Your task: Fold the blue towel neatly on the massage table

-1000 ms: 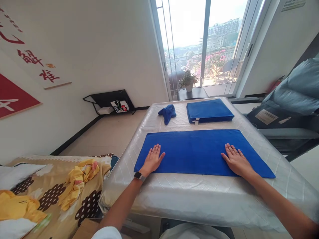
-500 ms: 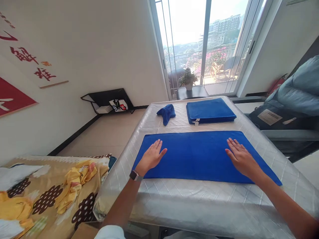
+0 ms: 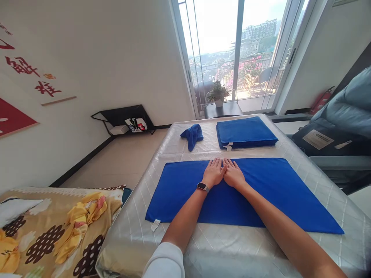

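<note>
A blue towel (image 3: 278, 197) lies spread flat across the silver quilted table cover (image 3: 226, 247), a white tag at its near left corner. My left hand (image 3: 213, 172) rests palm down near the middle of its far edge, fingers stretched out. Beside it, with the thumbs meeting, my right hand (image 3: 233, 173) also lies flat on the towel. Neither hand grips anything. Beyond the towel are a stack of folded blue towels (image 3: 246, 131) with a white tag and a crumpled blue cloth (image 3: 192, 136).
To the left, a low bed (image 3: 69, 231) with a patterned sheet holds yellow clothes (image 3: 84, 220). A potted plant (image 3: 218, 93) stands on a chair by the glass door. At right is a dark chair (image 3: 333, 162) with a bag and a grey-blue jacket. A black shelf (image 3: 121, 117) stands by the wall.
Both hands have slid inward from the two sides of the towel and now meet at its middle, near the far edge. The view has shifted slightly, and the near left tag now shows.
</note>
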{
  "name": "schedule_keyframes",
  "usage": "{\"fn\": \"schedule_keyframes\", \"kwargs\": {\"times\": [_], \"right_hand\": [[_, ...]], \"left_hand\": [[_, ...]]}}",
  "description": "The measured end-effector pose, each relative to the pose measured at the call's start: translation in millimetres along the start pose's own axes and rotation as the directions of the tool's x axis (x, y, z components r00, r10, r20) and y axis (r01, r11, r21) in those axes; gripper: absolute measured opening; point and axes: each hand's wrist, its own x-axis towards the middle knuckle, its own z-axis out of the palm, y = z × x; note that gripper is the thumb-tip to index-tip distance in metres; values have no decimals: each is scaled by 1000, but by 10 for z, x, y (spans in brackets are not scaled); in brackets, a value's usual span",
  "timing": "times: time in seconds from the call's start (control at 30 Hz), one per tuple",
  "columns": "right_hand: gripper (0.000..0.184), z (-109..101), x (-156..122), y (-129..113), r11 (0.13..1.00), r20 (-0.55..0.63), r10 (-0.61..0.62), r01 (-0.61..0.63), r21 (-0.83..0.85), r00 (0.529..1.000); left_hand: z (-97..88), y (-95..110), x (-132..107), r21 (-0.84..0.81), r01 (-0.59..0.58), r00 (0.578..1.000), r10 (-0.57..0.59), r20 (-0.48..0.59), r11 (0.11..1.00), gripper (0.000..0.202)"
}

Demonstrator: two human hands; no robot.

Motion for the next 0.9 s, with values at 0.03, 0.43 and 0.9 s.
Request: {"fn": "schedule_keyframes", "kwargs": {"times": [0.03, 0.43, 0.9], "right_hand": [[62, 2, 1, 3, 1000, -2, 0, 0, 1, 1000], [71, -168, -185, 854, 974, 58, 225, -224, -33, 973], [80, -245, -652, 2289, 851, 1, 526, -526, 7, 851]], "left_hand": [[-3, 3, 1, 2, 3, 1000, -3, 7, 1000, 67], [-253, -874, -351, 33, 104, 990, -106, 95, 994, 67], [-472, -2347, -1122, 185, 475, 876, -482, -7, 860, 68]]}}
